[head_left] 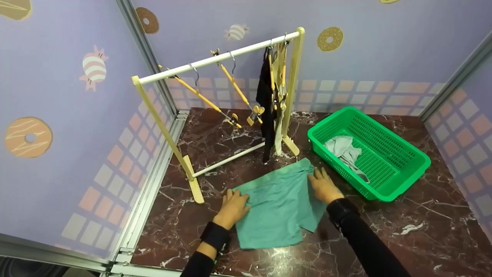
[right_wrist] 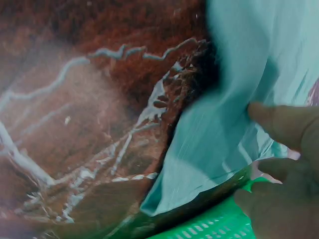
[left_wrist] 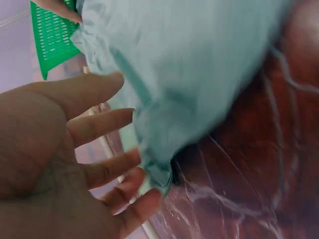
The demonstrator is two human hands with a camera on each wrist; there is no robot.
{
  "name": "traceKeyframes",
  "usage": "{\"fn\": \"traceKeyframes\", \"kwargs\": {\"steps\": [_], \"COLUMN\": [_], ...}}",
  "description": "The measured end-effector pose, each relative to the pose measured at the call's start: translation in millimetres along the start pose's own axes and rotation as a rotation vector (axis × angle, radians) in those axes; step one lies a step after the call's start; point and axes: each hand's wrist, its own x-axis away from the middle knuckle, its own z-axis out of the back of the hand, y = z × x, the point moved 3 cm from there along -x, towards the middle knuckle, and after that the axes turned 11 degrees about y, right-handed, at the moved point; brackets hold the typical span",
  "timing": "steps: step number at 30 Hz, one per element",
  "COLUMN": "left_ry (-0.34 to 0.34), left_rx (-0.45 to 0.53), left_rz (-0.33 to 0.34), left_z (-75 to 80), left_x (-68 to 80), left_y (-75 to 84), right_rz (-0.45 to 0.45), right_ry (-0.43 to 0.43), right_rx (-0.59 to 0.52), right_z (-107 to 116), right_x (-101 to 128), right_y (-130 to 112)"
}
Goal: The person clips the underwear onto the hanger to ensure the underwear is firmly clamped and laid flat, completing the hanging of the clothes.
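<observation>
The left hand (head_left: 231, 207) lies flat with fingers straight and spread on the left edge of the teal garment (head_left: 276, 204). The right hand (head_left: 323, 186) presses its straight fingers on the garment's upper right corner. The garment is spread on the dark marble table (head_left: 403, 215), between both hands. Just beside the right hand sits a green basket (head_left: 399, 169) holding a grey cloth (head_left: 343, 149). Behind stands a small clothes rack (head_left: 219, 58) with 2 empty hangers (head_left: 215, 104) and hung clothes (head_left: 271, 100).
</observation>
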Motion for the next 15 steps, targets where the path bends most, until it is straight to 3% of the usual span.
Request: {"fn": "traceKeyframes", "kwargs": {"steps": [2, 5, 9, 12, 15], "left_ry": [0.09, 0.176, 0.19, 0.18, 0.166], "left_rx": [-0.006, 0.029, 0.16, 0.314, 0.448], "left_rz": [0.021, 0.133, 0.222, 0.19, 0.124], "left_z": [-2.3, -5.3, -5.0, 1.5, 11.1], "left_x": [-3.4, -8.5, -13.2, -13.4, -13.6], "left_y": [-1.5, -10.4, -17.7, -9.9, 9.0], "right_rz": [-0.008, -0.016, 0.012, 0.084, 0.142], "right_ry": [0.024, 0.044, 0.114, 0.113, 0.036], "right_rx": [-0.003, -0.061, -0.191, -0.339, -0.499], "right_z": [-2, -5, -6, -4, 1], "right_x": [3, 14, 26, 32, 36], "right_y": [-3, -12, -31, -53, -78]}}
